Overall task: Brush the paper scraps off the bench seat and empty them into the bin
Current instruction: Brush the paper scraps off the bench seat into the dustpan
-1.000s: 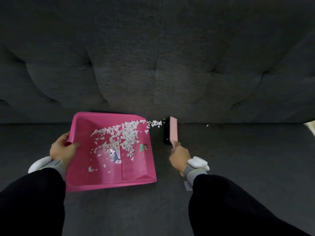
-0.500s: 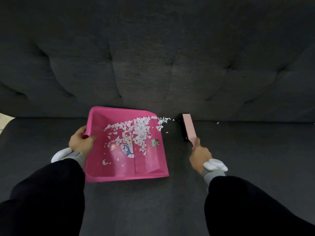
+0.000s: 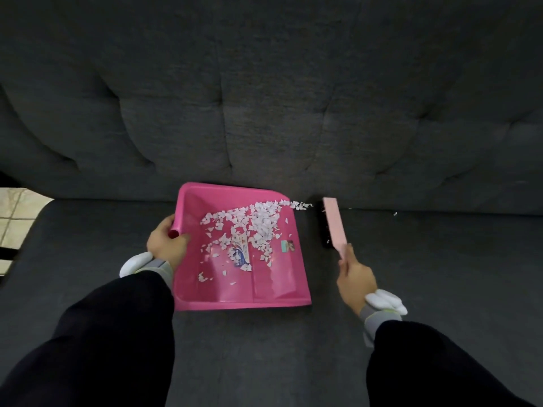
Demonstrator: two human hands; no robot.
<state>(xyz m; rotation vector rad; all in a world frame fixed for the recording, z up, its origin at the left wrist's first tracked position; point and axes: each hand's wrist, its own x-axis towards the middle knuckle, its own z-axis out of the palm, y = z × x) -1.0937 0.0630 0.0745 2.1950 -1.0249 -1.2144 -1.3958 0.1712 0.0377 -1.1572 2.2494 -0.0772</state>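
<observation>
"Spilling is what is worrying me in the head view. The left hand (image 3: 167, 245) is curling round the dustpan (image 3: 264, 292) handle and the right hand (image 3: 355, 277) is clamping on the brush (image 3: 333, 224) handle. The scraps (image 3: 258, 224) are lying mostly inside the pan, with a thin trail hanging over its far right corner onto the seat (image 3: 440, 274)."

"So a hard flick is going to scatter that trail?"

"I am judging so. The bits are looking light, and the brush is standing just beside them at the backrest crease. A fast stroke is risking driving them into the crease or past the corner. Tilting the pan while lifting is risking shedding the heap off its open right edge. And 1 scrap (image 3: 395, 213) is sitting well apart on the right, easy to be missing."

"And the bin?"

"Not showing anywhere."

"What is differing from 0.5 s ago?"

"Pan, brush and the 2 hands are sitting further right in the frame, and more tiled floor (image 3: 17, 215) is showing at the left, so the head seems to be turning left. The trail is looking much the same."
</observation>
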